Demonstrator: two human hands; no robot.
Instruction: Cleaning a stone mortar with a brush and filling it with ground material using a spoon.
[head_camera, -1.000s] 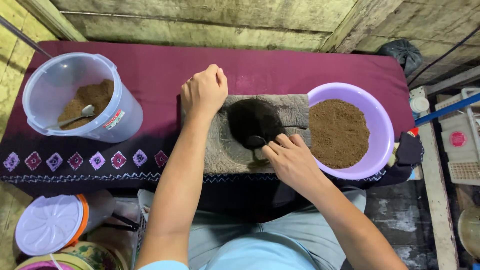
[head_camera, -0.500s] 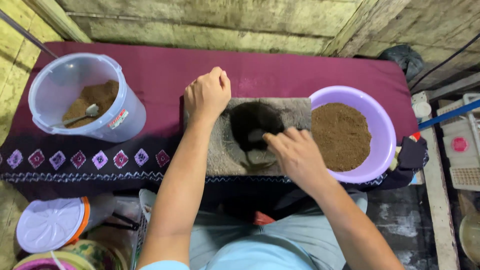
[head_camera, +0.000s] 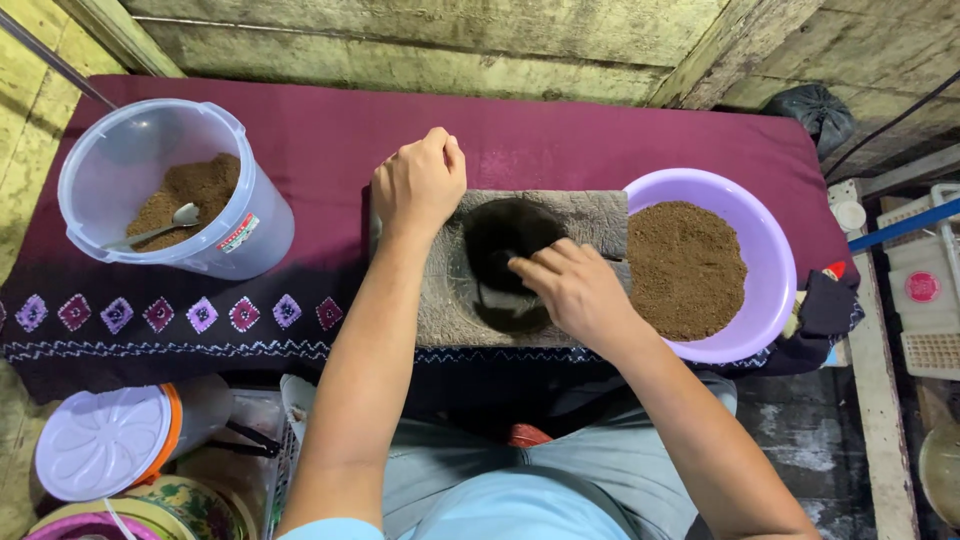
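A grey wooden block (head_camera: 590, 215) with a dark round hollow (head_camera: 505, 245) lies on the maroon cloth in front of me. My left hand (head_camera: 418, 185) is curled in a fist over the block's far left corner and grips it. My right hand (head_camera: 572, 290) comes in from the right, its fingers together and its fingertips inside the hollow. Whether those fingers pinch something small is hidden in the dark hollow. A purple bowl (head_camera: 775, 270) full of brown powder (head_camera: 685, 268) touches the block's right end.
A clear plastic tub (head_camera: 235, 215) at the left holds brown powder and a metal spoon (head_camera: 155, 230). The maroon cloth (head_camera: 300, 150) covers a low bench against a wooden wall. A white-lidded jar (head_camera: 100, 440) and bowls sit below left. Crates stand at the right.
My right hand has moved from the near rim of the hollow up into it. My left hand has stayed on the block's corner.
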